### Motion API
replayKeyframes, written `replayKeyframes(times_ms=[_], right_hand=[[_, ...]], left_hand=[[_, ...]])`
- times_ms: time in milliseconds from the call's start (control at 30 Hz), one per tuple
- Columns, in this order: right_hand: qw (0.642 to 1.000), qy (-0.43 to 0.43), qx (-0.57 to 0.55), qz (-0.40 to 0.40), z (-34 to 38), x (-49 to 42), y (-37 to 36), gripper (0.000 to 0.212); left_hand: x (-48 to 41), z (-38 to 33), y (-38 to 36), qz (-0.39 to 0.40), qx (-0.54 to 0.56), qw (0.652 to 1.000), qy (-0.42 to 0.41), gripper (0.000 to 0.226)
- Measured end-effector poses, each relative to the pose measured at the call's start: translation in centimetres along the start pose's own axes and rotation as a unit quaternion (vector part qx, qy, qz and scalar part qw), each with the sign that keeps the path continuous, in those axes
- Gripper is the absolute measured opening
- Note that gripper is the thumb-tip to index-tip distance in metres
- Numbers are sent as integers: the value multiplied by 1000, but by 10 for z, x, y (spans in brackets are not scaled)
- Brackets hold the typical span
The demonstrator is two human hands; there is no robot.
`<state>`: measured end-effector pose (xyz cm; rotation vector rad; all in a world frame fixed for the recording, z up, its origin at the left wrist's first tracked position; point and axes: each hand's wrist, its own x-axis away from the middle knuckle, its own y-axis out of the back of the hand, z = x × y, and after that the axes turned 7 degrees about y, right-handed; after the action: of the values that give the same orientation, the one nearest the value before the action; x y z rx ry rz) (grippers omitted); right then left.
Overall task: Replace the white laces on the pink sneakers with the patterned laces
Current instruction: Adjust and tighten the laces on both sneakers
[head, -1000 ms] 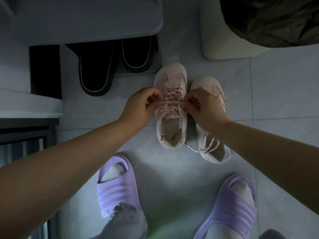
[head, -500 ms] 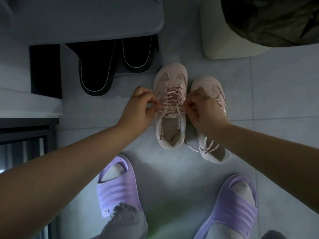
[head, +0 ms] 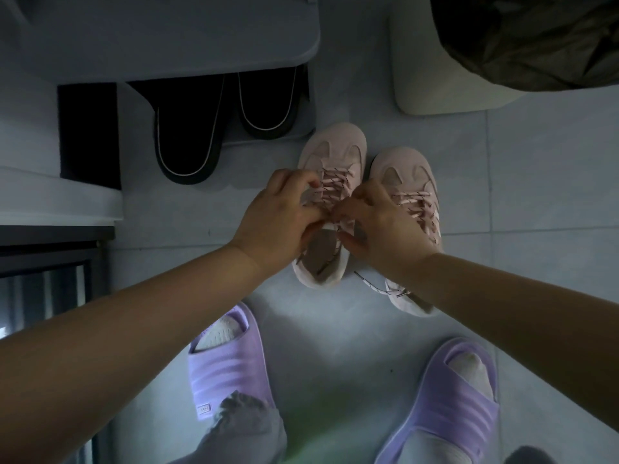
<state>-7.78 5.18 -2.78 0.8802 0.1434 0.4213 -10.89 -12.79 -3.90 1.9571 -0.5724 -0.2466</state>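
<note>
2 sneakers (head: 331, 152) (head: 402, 169), L+R hands (head: 278, 222) (head: 382, 222) on laces (head: 335, 184).

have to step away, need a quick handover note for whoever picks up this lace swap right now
Left hand and right hand: both pinch the patterned lace over the left sneaker, fingertips meeting near its upper eyelets.
Right sneaker: beside it on the tiles, patterned lacing threaded, loose lace ends trailing at the heel.
Done: both sneakers threaded; no white laces in view.
Left: probably snug and tie the left sneaker, then tie the right.
</note>
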Motion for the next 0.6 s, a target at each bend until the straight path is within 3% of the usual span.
replayKeyframes(times_ms=[67,167,233,367,467,600], right_hand=[[999,10,32,-2,-1,1,-1,25],[996,17,82,6,1,2,-1,16],[994,24,103,17,0,1,-2,11],[993,72,89,6,-5,3,-5,21],[992,98,70,-32,-7,4,-3,7],[990,100,21,-93,-4,-1,0,26]], left_hand=[[-1,1,0,2,-31,999,18,40],[0,5,-2,-39,-71,996,-34,29],[3,3,-3,-51,-42,997,-26,29],[11,1,-6,-90,55,994,-20,28],[12,-7,-5,-116,97,988,-28,21],[8,-20,-1,-131,128,983,7,24]])
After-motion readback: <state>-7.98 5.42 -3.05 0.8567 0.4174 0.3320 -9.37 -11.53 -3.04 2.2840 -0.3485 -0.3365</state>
